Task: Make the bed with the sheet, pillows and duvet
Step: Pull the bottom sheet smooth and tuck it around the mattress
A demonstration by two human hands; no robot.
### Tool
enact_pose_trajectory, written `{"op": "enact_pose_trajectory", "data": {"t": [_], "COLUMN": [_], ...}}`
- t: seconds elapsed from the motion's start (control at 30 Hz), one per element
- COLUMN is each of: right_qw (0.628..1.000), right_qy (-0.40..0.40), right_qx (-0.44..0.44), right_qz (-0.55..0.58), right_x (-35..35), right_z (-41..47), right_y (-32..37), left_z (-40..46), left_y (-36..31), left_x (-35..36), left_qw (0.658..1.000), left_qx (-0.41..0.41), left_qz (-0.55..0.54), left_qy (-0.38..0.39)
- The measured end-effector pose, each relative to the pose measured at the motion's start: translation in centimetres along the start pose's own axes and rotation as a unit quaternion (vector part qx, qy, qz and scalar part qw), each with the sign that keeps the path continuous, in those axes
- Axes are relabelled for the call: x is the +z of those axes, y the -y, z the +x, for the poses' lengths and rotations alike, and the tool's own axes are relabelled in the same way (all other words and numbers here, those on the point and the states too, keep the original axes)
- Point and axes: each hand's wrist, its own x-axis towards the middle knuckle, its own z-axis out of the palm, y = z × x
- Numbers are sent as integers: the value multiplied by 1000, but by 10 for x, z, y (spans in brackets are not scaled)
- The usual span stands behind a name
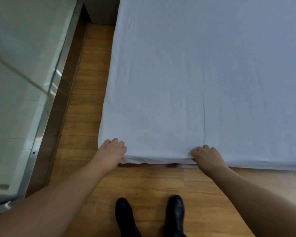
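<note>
Wooden floor [149, 189], glass partition [20, 82] off to the left; white sheet [186, 74] lies spread over the bed, both grips at its near edge. Left hand [112, 151] curls over the corner, right hand [206, 156] pinches the hem. Soft, light, wrinkle-prone cloth, probably best taken at hem and corners; no writing visible.
</note>
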Motion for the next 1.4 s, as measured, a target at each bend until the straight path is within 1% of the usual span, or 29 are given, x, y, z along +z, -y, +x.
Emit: {"op": "enact_pose_trajectory", "data": {"t": [0.1,0.23,0.37,0.5,0.57,0.63,0.67,0.7,0.77,0.8,0.87,0.93,1.03,1.13,1.2,1.23,1.3,1.4], "right_qw": [999,997,998,999,999,999,999,999,995,991,982,975,964,955,952,951,950,951], "right_qy": [10,22,28,36,40,45,41,31,4,-2,-3,-5,-11,-13,-10,-9,-7,-10], "right_qx": [-28,-66,-57,-30,-16,-12,-14,-21,-47,-60,-73,-73,-63,-28,5,25,61,88], "right_qz": [-26,-20,-15,-24,-28,-18,0,26,91,123,175,211,257,294,305,307,307,295], "right_x": [0,-5,-2,-7,-11,-19,-24,-31,-49,-57,-72,-85,-99,-113,-121,-125,-131,-142], "right_z": [1,-1,-9,-5,-4,-4,-3,-1,5,9,19,29,44,58,65,68,73,83], "right_y": [-1,0,7,9,10,14,18,24,44,57,87,120,167,207,230,241,262,286], "left_z": [3,-6,-7,0,-1,-3,-5,-6,-9,-9,-8,-4,-3,-2,-2,-2,2,14], "left_y": [1,1,-8,-5,0,9,15,22,37,45,58,70,84,95,101,105,115,134], "left_x": [-1,4,12,2,-4,-4,-4,-3,-1,1,6,14,30,37,38,39,34,30], "left_qw": [1000,999,998,996,997,991,980,960,901,873,835,824,819,787,761,755,765,806], "left_qx": [14,34,22,23,-2,-68,-116,-172,-290,-335,-368,-355,-320,-319,-316,-304,-275,-234], "left_qz": [11,-26,-22,-8,-23,-92,-154,-221,-322,-356,-406,-437,-474,-527,-565,-579,-581,-538], "left_qy": [9,26,49,81,78,64,49,21,-17,-8,37,56,49,29,36,41,48,74]}}
